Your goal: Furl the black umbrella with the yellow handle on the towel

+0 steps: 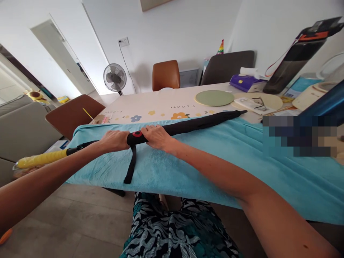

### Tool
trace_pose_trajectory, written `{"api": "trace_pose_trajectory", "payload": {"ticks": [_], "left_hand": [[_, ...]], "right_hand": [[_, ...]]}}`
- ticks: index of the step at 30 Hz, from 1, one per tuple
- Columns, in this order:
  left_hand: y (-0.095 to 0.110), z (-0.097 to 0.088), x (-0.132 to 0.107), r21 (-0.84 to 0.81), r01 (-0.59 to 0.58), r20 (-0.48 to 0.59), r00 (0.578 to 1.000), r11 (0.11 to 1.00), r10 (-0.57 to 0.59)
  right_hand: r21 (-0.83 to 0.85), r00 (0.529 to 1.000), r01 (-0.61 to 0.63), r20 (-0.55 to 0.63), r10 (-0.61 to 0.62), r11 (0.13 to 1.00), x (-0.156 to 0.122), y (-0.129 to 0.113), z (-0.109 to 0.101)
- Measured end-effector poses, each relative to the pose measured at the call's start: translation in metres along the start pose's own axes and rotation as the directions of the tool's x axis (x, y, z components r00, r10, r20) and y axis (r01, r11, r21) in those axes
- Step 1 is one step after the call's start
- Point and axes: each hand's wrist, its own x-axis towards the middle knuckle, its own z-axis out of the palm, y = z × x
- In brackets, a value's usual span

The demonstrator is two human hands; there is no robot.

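A folded black umbrella [199,123] lies across the light blue cloth [161,168], its pointed tip toward the right. My left hand [114,140] is closed around it, just left of a black collar with a red ring. A yellow ribbed handle [41,159] sticks out past my left wrist, over the table's left edge. Right of the red ring, my right hand [156,137] wraps over the folded canopy. From the collar a loose black strap [130,166] hangs down onto the cloth.
Farther back on the table are a green round mat [214,98], eyeglasses [259,103] on papers, a purple tissue pack [247,83] and a tall dark bottle [295,59]. Chairs, including a brown one [166,75], and a fan [114,77] stand around. A blurred patch covers the right side.
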Motion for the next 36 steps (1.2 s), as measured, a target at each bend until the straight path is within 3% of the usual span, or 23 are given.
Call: {"api": "trace_pose_trajectory", "payload": {"ticks": [4, 8, 11, 13, 15, 18, 21, 26, 30, 33, 36], "left_hand": [[0.003, 0.008, -0.005, 0.062, 0.003, -0.045, 0.999, 0.998, 0.000], [0.010, 0.008, -0.017, 0.112, 0.017, -0.172, 0.985, 0.994, 0.002], [0.014, 0.009, -0.026, 0.125, 0.025, -0.257, 0.966, 0.992, 0.008], [0.015, 0.011, -0.029, 0.134, 0.037, -0.271, 0.963, 0.990, 0.001], [0.014, 0.012, -0.030, 0.136, 0.052, -0.258, 0.966, 0.989, -0.015], [0.009, 0.010, -0.030, 0.107, 0.067, -0.159, 0.986, 0.992, -0.050], [0.003, 0.005, -0.028, 0.078, 0.057, -0.074, 0.996, 0.995, -0.051], [-0.003, 0.000, -0.021, -0.012, 0.040, -0.025, 0.999, 0.999, -0.041], [-0.003, 0.003, -0.016, 0.019, 0.056, -0.038, 0.998, 0.998, -0.055], [-0.001, 0.005, -0.012, 0.005, 0.055, -0.036, 0.998, 0.998, -0.055], [-0.001, 0.009, -0.008, -0.092, 0.045, 0.052, 0.998, 0.995, -0.040]], "right_hand": [[0.130, 0.995, 0.018, 0.099, -0.031, 0.991, 0.002, 0.001, -0.013], [0.235, 0.970, -0.002, 0.238, -0.055, 0.972, 0.022, 0.004, -0.028], [0.341, 0.886, -0.016, 0.441, -0.145, 0.940, 0.040, 0.006, -0.034], [0.362, 0.844, -0.003, 0.501, -0.192, 0.932, 0.046, 0.005, -0.033], [0.315, 0.874, 0.019, 0.456, -0.169, 0.949, 0.044, 0.001, -0.030], [0.199, 0.951, 0.066, 0.285, -0.122, 0.978, 0.032, -0.008, -0.022], [0.118, 0.977, 0.107, 0.169, -0.126, 0.987, 0.019, -0.014, -0.016], [0.057, 0.992, 0.110, 0.057, -0.114, 0.992, 0.013, -0.014, -0.006], [0.045, 0.995, 0.095, 0.021, -0.096, 0.994, 0.016, -0.011, 0.002], [0.044, 0.997, 0.080, -0.011, -0.079, 0.996, 0.011, -0.011, -0.003], [0.074, 0.979, 0.176, -0.117, -0.166, 0.982, -0.005, -0.015, -0.018]]}}
